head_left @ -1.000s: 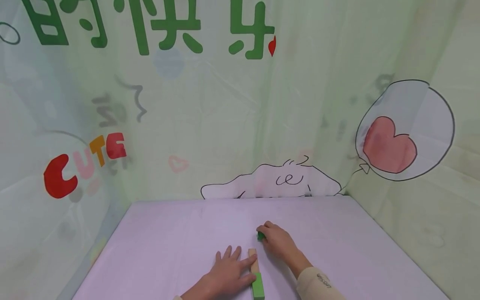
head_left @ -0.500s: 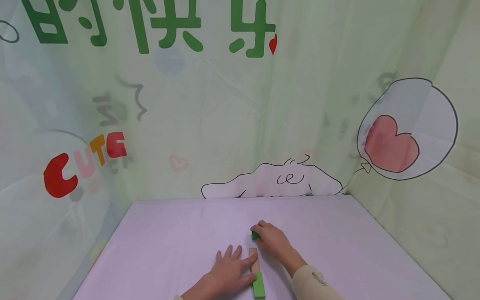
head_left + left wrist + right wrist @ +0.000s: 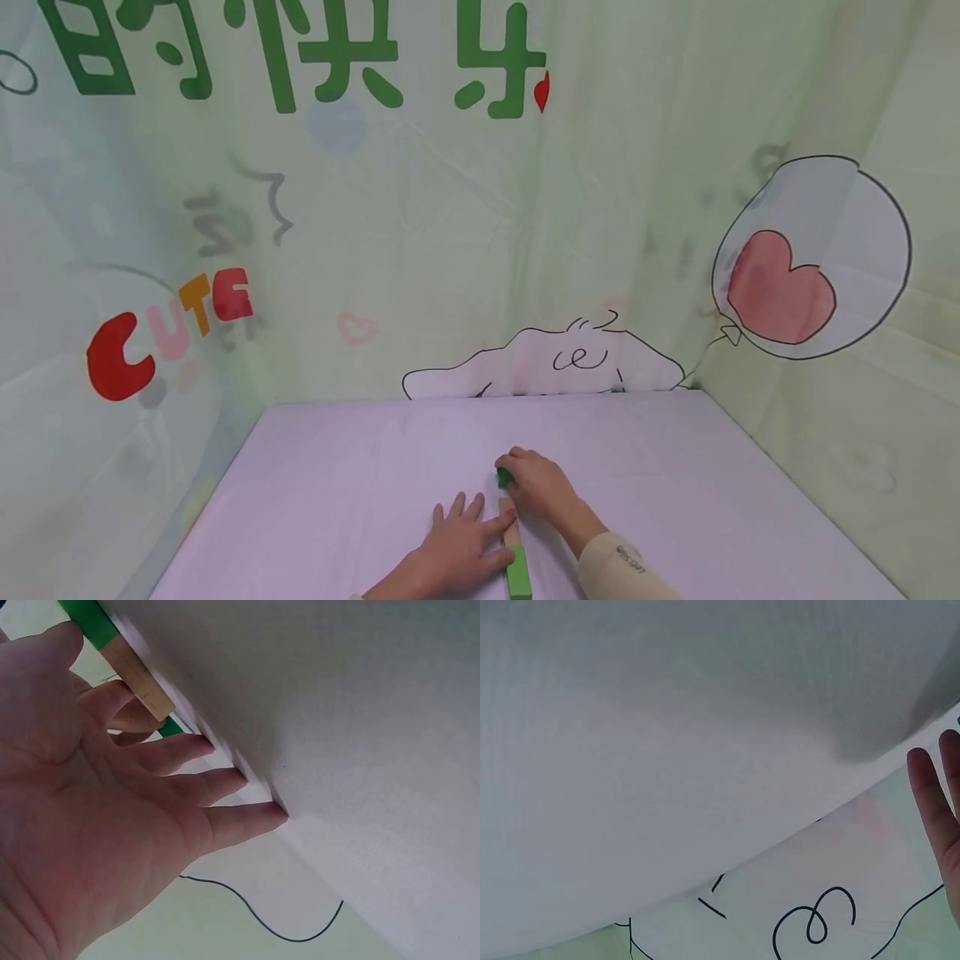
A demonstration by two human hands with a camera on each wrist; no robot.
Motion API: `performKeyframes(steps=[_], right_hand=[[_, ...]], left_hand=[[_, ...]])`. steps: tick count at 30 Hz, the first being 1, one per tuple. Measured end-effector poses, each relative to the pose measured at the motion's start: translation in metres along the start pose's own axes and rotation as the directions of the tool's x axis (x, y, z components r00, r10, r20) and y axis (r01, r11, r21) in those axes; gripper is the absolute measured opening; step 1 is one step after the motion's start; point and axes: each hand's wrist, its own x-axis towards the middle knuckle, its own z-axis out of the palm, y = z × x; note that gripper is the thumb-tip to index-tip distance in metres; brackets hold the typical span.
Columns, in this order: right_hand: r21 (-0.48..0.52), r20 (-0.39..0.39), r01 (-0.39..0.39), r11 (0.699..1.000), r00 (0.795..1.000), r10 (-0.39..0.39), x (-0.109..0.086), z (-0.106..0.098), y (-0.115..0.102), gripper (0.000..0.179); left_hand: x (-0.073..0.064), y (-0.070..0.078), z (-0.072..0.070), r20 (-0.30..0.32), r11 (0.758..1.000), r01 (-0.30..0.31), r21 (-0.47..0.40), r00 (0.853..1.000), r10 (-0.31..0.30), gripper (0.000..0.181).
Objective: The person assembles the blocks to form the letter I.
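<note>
On the table a light green block [image 3: 518,575] and a natural wood block [image 3: 510,523] lie end to end in a line. My left hand [image 3: 459,546] is spread flat beside them, index finger over the wood block and thumb at the green one. The left wrist view shows the same green block [image 3: 91,622] and wood block [image 3: 139,676] past the fingers. Just beyond the wood block's far end, my right hand [image 3: 538,483] pinches a dark green block [image 3: 503,477], mostly covered by the fingers. Only some fingers [image 3: 932,799] of that hand show in the right wrist view.
A lilac-covered table [image 3: 360,467] lies under both hands. Printed curtains [image 3: 450,250] hang behind it and on both sides, meeting its back and side edges.
My right hand has moved left with the dark green block, from right of the row to just beyond the wood block's far end. The left hand has stayed in place.
</note>
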Motion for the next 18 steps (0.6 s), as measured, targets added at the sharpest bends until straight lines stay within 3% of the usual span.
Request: performKeyframes(steps=[7,18], right_hand=[[-0.012,0.039,-0.006,1.000,0.999,0.006,0.0006,0.0021,-0.0020,0.031],[-0.011,0.024,0.013,1.000,1.000,-0.013,0.0002,0.0011,-0.0029,0.031]], left_hand=[[-0.0013,-0.0001,0.0004,-0.028,1.000,-0.016,-0.002,0.999,0.016,0.056],[-0.0023,-0.0003,-0.0006,-0.030,1.000,-0.019,0.006,0.999,0.019,0.056]])
